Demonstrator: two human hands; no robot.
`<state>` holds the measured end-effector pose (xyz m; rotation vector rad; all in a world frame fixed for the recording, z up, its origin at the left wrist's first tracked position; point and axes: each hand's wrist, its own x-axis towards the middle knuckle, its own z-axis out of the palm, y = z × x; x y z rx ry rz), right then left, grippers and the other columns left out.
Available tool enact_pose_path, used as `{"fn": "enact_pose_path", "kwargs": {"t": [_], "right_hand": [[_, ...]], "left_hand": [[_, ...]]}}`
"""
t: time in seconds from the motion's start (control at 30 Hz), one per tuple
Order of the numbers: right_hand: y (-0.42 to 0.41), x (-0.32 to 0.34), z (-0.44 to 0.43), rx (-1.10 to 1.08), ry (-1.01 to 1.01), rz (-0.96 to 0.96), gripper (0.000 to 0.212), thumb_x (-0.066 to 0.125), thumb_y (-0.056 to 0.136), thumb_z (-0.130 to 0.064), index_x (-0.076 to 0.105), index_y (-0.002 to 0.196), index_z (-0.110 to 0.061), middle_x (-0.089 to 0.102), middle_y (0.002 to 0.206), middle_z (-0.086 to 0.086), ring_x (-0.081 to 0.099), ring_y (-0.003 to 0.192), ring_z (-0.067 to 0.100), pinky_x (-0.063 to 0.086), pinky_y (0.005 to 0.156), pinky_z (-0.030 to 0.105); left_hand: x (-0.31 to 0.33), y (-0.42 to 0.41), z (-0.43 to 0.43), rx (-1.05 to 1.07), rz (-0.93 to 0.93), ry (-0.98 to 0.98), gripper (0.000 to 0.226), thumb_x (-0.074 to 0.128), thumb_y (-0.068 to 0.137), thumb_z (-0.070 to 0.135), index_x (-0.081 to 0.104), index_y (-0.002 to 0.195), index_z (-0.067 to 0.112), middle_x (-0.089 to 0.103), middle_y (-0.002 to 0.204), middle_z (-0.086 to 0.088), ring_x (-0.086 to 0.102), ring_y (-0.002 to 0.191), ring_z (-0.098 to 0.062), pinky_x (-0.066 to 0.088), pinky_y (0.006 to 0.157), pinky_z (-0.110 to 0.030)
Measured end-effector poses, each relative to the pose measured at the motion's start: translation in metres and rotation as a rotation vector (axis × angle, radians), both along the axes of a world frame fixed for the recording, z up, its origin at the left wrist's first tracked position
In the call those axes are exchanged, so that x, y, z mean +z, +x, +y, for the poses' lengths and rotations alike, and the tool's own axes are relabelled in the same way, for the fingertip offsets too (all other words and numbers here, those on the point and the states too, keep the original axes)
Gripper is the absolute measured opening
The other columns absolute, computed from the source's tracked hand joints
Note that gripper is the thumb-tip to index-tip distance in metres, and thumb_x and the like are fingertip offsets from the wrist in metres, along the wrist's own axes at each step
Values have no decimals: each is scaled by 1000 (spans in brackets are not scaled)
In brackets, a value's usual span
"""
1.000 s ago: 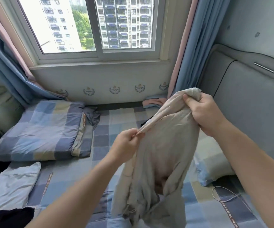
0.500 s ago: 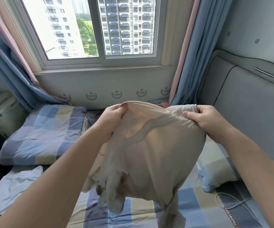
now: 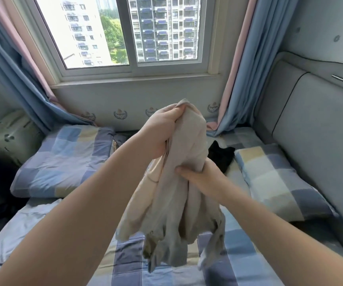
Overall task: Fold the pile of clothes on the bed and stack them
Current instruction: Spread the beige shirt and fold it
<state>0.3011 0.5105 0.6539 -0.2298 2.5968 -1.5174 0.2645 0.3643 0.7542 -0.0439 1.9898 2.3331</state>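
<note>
Beige garment hangs bunched in the air above the bed. Left hand grips its top, fingers curled tight on the cloth. Lower down, right hand pinches the fabric between thumb and fingers.

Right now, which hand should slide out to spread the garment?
Probably the right hand: it grips the garment low on the bunch, while the left hand holds the top.

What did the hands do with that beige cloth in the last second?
The beige garment, spread wide between level hands before, now hangs bunched: left hand grips its top, right hand dropped to grip lower. Both kept hold; it stays above the bed.
</note>
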Motion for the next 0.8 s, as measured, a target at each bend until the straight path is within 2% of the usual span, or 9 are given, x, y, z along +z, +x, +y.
{"fn": "enact_pose_path", "kwargs": {"t": [0.1,0.23,0.37,0.43,0.53,0.6,0.67,0.73,0.8], "right_hand": [[-7,4,0,-15,-123,-140,25,67,90,-41,73,94,-16,75,96,9,69,100,32,54,93,57],[-15,15,19,-183,-468,-275,15,66,97,-21,69,105,-8,74,102,14,72,93,28,60,76,39],[-22,28,26,-388,-671,-255,15,69,94,-26,66,105,-15,74,101,6,71,95,25,58,86,42],[-21,36,29,-438,-765,-240,13,70,94,-27,65,102,-18,76,93,2,73,88,21,59,78,39],[-21,44,32,-432,-897,-217,18,68,95,-27,68,108,-14,78,93,3,76,85,20,60,67,34],[-19,46,34,-418,-973,-215,24,65,97,-26,69,113,-9,78,100,6,75,90,22,60,68,35],[-18,46,38,-395,-1051,-225,30,61,99,-27,66,120,-6,76,109,10,74,98,25,61,72,38],[-19,42,44,-370,-1108,-266,38,58,101,-32,63,127,-5,73,117,12,72,105,29,60,79,41],[-20,36,51,-358,-1156,-304,45,55,101,-37,60,132,-4,69,124,14,68,111,33,56,90,45]], "left_hand": [[-19,-16,-22,285,93,-249,13,59,101,27,67,100,17,65,89,1,62,83,-16,49,74,-27],[-75,4,-55,335,32,-611,52,74,89,40,51,130,19,58,123,0,58,110,-16,50,93,-32],[-131,53,-38,77,-57,-723,44,74,84,54,56,105,19,64,100,3,63,90,-11,52,73,-26],[-160,68,-29,37,-214,-742,52,68,80,68,56,95,19,67,90,2,64,81,-14,51,72,-30],[-177,80,-19,-157,-537,-628,84,51,72,88,61,116,17,67,105,3,63,91,-16,52,78,-35],[-180,86,-10,-315,-679,-532,99,52,70,91,46,142,24,57,131,5,56,112,-19,46,86,-38],[-190,86,-3,-366,-800,-402,118,60,57,95,33,152,30,47,150,0,49,131,-28,41,95,-53],[-199,83,4,-417,-893,-124,111,72,61,84,37,150,26,49,148,-8,57,128,-34,45,93,-59],[-203,78,15,-389,-853,213,74,84,72,55,62,127,11,56,131,-9,66,104,-29,54,85,-49]]}}
